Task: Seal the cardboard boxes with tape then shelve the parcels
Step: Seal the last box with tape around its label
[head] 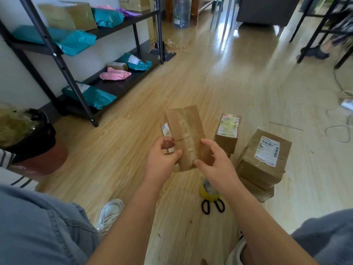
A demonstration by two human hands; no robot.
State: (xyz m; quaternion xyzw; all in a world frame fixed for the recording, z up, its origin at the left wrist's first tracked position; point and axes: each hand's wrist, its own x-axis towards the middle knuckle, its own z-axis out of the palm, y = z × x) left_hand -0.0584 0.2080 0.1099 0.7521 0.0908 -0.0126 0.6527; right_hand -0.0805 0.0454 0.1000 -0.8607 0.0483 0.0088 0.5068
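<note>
I hold a long narrow cardboard box (185,131) above the wooden floor, its top flaps covered by a strip of clear tape. My left hand (162,159) grips its near left edge with thumb and fingers. My right hand (215,163) holds its near right side, fingers curled around the edge. A yellow roll of tape (208,190) lies on the floor under my right wrist, with black-handled scissors (213,206) just behind it. Two labelled boxes stand to the right: a small upright one (227,132) and a larger one (265,157) stacked on flat cardboard.
A black metal shelf rack (63,60) at the left carries teal, pink and purple mailer bags and cardboard boxes. A bin lined with a black bag (28,138) stands at the left. A water bottle (181,12), chair legs, another person's foot and cables lie farther off.
</note>
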